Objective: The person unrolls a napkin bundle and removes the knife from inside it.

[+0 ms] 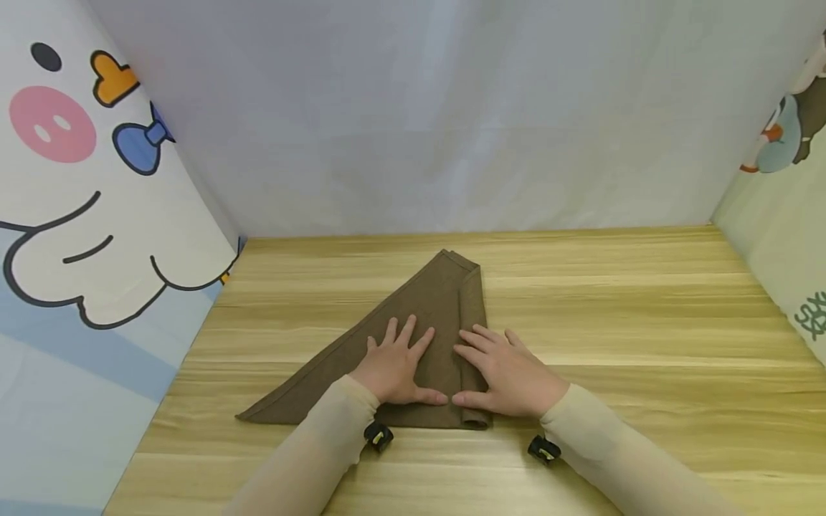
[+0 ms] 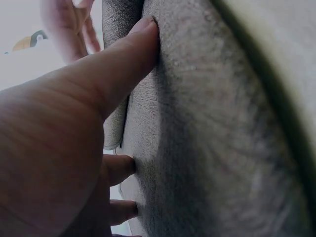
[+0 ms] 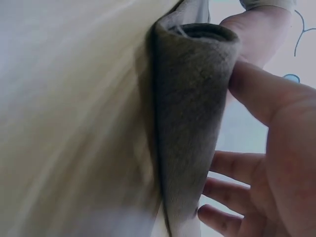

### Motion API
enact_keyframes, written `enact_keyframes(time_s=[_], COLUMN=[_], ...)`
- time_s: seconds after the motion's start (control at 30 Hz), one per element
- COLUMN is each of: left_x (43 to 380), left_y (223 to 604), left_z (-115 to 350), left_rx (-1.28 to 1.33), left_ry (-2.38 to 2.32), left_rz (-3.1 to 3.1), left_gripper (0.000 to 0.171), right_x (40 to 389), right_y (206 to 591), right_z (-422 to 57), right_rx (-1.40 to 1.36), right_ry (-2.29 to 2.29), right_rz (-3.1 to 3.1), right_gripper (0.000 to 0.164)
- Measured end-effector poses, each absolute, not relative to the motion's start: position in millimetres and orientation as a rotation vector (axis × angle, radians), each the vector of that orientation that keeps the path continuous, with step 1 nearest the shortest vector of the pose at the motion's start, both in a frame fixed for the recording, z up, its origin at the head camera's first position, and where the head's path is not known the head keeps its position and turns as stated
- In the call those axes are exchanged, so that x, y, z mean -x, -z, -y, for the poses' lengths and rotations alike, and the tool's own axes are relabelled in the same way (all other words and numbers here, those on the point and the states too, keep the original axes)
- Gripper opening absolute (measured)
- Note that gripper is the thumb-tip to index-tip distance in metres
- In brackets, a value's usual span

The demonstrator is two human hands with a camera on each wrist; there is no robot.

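Observation:
A brown cloth (image 1: 361, 365), folded into a triangle, lies on the table with its long point toward the left. Along its right side runs a rolled edge (image 3: 192, 98), whose round open end faces the near side. My left hand (image 1: 395, 365) rests spread on the middle of the cloth, thumb pointing right; in the left wrist view its fingertips touch the fabric. Over the rolled edge lies my right hand (image 1: 513, 373), its fingers fairly straight and the thumb near the roll's near end. The two thumb tips come close together. The right palm hides part of the roll.
The wood-grain table (image 1: 613, 308) extends around the cloth. A pale curtain (image 1: 452, 122) hangs behind it. On the left is a cartoon-printed sheet (image 1: 129, 258), on the right another printed sheet (image 1: 781, 229). Small black devices sit at both wrists.

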State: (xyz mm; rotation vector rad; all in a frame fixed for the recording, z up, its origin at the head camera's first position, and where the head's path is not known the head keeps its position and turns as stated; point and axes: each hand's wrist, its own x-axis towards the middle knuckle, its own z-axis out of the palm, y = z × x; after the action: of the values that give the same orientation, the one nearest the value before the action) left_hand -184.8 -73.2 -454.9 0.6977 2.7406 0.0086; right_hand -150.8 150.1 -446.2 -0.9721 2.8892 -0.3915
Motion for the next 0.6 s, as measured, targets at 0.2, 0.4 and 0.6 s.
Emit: enact_keyframes(time_s=[0.2, 0.4, 0.6], left_x=[186.3, 187.1, 188.7], left_y=[453.8, 450.1, 446.7], left_z=[73.5, 76.6, 79.9], left_rx=[-0.727, -0.737, -0.749], left_ry=[0.019, -0.001, -0.020], left_rz=[-2.740, -2.726, -2.702], left_gripper=[0.108, 0.110, 0.113], right_x=[159.9, 164.9, 166.3], right_y=[444.7, 448.5, 452.4], right_z=[-136.5, -129.4, -129.4], right_rx=[1.033, 1.057, 1.076], right_ry=[0.332, 0.242, 0.230], right_rz=[-2.855, -2.812, -2.812], right_gripper=[0.079, 0.079, 0.079])
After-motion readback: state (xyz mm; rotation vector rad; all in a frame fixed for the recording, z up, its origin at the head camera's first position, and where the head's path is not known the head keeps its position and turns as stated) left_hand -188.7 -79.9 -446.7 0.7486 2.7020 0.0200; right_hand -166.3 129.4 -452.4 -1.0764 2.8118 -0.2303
